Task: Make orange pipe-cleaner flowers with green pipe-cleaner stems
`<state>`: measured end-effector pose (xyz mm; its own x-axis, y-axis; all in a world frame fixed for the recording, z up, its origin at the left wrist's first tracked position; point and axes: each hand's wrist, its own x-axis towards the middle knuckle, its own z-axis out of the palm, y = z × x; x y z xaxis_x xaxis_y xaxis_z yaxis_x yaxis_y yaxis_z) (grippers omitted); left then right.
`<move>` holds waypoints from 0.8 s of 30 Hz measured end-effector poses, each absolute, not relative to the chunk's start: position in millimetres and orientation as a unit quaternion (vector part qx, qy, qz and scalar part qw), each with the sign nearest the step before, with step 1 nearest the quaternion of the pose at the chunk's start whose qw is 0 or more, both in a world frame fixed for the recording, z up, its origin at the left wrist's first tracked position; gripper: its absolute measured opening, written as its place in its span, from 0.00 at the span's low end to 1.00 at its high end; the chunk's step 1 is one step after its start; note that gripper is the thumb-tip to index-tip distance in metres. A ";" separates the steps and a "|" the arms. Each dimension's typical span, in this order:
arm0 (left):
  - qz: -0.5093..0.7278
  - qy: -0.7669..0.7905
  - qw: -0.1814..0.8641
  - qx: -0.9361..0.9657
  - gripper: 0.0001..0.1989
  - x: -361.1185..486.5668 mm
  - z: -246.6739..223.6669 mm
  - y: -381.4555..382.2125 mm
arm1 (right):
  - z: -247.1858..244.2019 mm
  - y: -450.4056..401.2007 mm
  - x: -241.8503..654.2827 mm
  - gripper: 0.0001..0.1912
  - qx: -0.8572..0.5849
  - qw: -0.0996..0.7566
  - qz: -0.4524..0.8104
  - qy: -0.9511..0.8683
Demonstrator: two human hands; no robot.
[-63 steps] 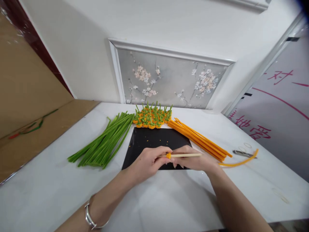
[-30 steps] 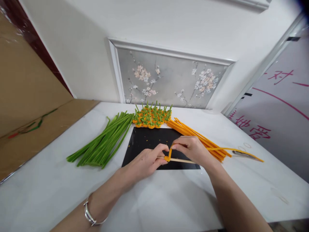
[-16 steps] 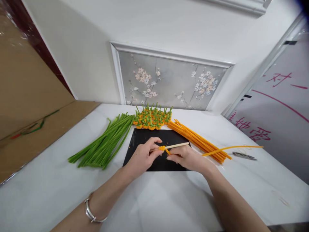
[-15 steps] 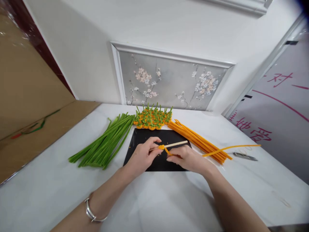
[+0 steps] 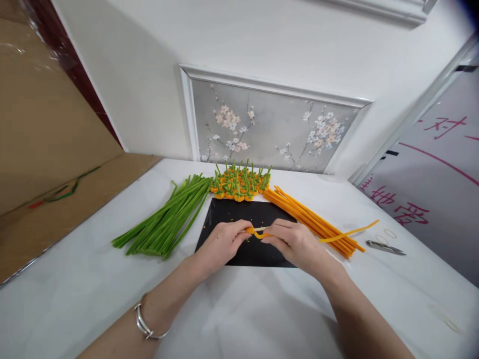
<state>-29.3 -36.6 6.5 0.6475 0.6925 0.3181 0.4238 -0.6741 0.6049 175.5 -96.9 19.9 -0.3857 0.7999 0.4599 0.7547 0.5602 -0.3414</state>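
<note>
Over the black mat point(image 5: 209, 244), my left hand point(image 5: 226, 242) is closed around one end of a thin wooden stick point(image 5: 260, 229), pinching the orange coil wound on it. My right hand point(image 5: 290, 239) is closed over the stick's other end and the orange pipe cleaner point(image 5: 258, 236) that runs off the coil. The loose tail of that pipe cleaner comes out behind the right hand, above the orange bundle. Most of the stick is hidden by the fingers. Tiny orange bits of fluff lie on the mat.
Green pipe cleaners point(image 5: 164, 219) lie in a bundle at left, orange pipe cleaners point(image 5: 314, 222) at right. Several orange flowers with green stems point(image 5: 241, 184) stand behind the mat. Small scissors or snips point(image 5: 386, 248) and rubber bands point(image 5: 390, 233) are at far right. Cardboard point(image 5: 56, 124) borders the left.
My right hand has come up over the stick, covering its right end, which showed before. The pipe cleaner's loose tail sticks out less far to the right. The view has shifted slightly.
</note>
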 end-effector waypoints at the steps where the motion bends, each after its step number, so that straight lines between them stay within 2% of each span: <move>1: 0.268 0.315 0.253 0.875 0.08 -29.4 6.7 -36.7 | 20.8 -95.1 176.7 0.12 -0.469 0.312 0.040 -0.825; 5: 0.237 0.291 0.302 0.876 0.08 -29.7 9.9 -38.6 | 26.2 -86.6 182.6 0.07 -0.471 0.374 0.066 -0.796; 8: 0.205 0.273 0.354 0.871 0.08 -29.6 12.1 -40.9 | 29.7 -80.4 188.0 0.05 -0.469 0.384 0.117 -0.786; 14: 0.195 0.262 0.425 0.844 0.07 -28.1 13.0 -44.8 | 21.3 -68.2 198.2 0.09 -0.493 0.343 0.185 -0.777; 20: 0.249 0.282 0.442 0.814 0.10 -27.1 16.4 -48.1 | 10.0 -71.8 196.8 0.16 -0.515 0.240 0.251 -0.784; 24: 0.299 0.295 0.420 0.805 0.15 -27.2 15.5 -46.7 | 15.4 -85.8 187.5 0.15 -0.510 0.254 0.218 -0.792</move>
<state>-27.2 -46.7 15.5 0.6476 0.7254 0.2335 0.2238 -0.4739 0.8517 187.5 -85.8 15.4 -0.3513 0.9188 0.1801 0.6968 0.3850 -0.6052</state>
